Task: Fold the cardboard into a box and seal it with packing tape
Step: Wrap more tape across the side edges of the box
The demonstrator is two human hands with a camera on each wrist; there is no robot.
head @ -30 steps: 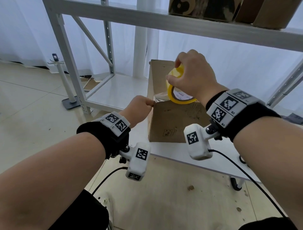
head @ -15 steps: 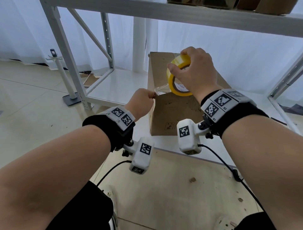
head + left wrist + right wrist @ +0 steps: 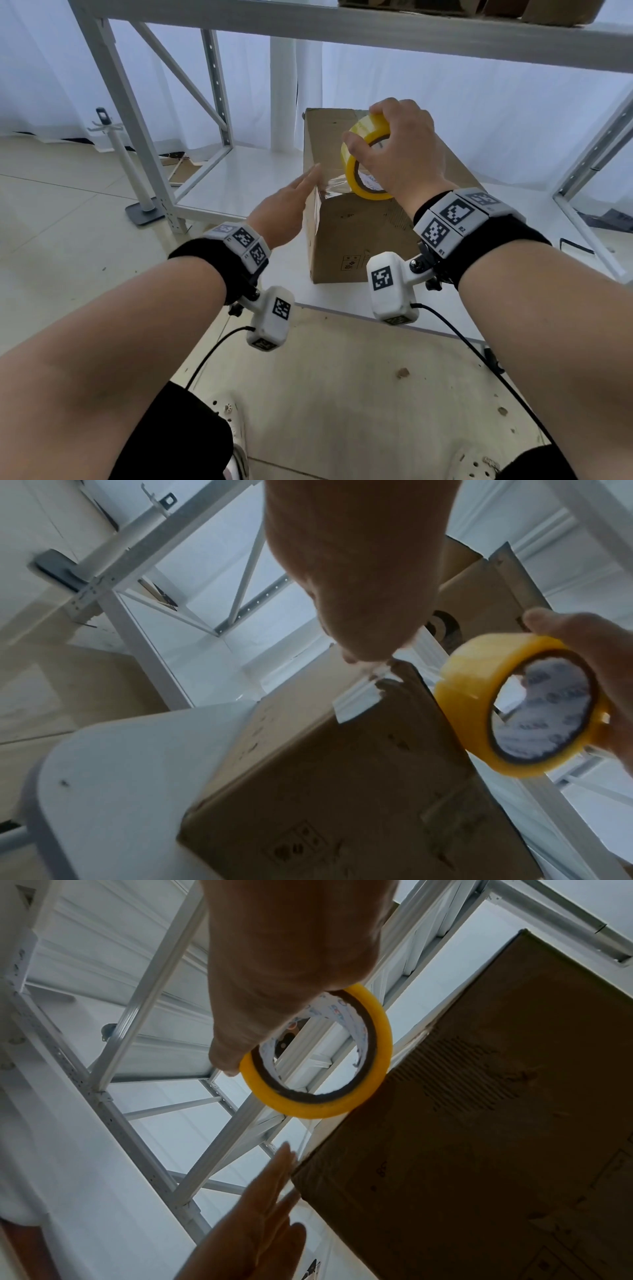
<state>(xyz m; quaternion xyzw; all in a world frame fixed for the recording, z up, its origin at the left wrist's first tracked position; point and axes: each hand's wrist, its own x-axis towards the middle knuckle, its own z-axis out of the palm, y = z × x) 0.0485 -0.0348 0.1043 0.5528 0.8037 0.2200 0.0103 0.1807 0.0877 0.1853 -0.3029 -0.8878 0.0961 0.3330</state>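
Observation:
A brown cardboard box [image 3: 356, 236] stands on a white table [image 3: 342, 308]. My right hand [image 3: 397, 150] grips a yellow roll of packing tape [image 3: 363, 161] above the box top, with clear tape stretched from the roll down to the box's near left corner. My left hand [image 3: 291, 202] has its fingers straight and lies flat against the left side of the box, fingertips at the taped corner. In the left wrist view the roll [image 3: 520, 710] hangs beside the box [image 3: 342, 791] with a tape end stuck on its edge. The right wrist view shows the roll [image 3: 318, 1056] beside the box [image 3: 479, 1123].
A white metal shelf frame [image 3: 144, 144] rises at the left and a shelf beam [image 3: 376, 31] crosses overhead with boxes on it. White curtains hang behind. A white stand [image 3: 126, 161] is on the floor at the left. A wooden board [image 3: 342, 394] lies below the table.
My left hand let go of its pinch at the box corner and now lies flat with straight fingers against the side. My right hand has carried the roll farther back over the box top.

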